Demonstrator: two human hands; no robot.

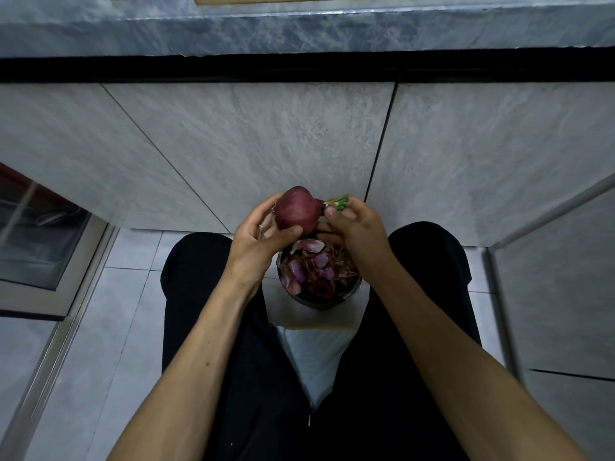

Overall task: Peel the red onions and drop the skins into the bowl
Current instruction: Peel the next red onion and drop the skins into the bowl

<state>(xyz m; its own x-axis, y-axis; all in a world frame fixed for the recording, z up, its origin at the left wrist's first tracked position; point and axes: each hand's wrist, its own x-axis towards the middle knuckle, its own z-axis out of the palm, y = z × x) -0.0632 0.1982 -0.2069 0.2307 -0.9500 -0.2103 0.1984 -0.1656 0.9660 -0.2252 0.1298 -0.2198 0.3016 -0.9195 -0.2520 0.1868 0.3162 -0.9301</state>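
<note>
Grey-tiled kitchen — 1 red onion (297,208) w/ L hand (263,234) fingers round it, R hand (356,224) fingers pinching green stalk (337,202), 1 bowl (317,299).

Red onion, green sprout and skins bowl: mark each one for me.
red onion (296,209), head view, middle of its red skin.
green sprout (340,201), head view, on the stalks near the right hand.
bowl (327,302), head view, near rim below the skins.

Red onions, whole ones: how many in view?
1. The dark red round onion is held over the dark bowl of skins, left hand gripping it, right hand at its green-sprouted tip. Others may be out of view.
</note>
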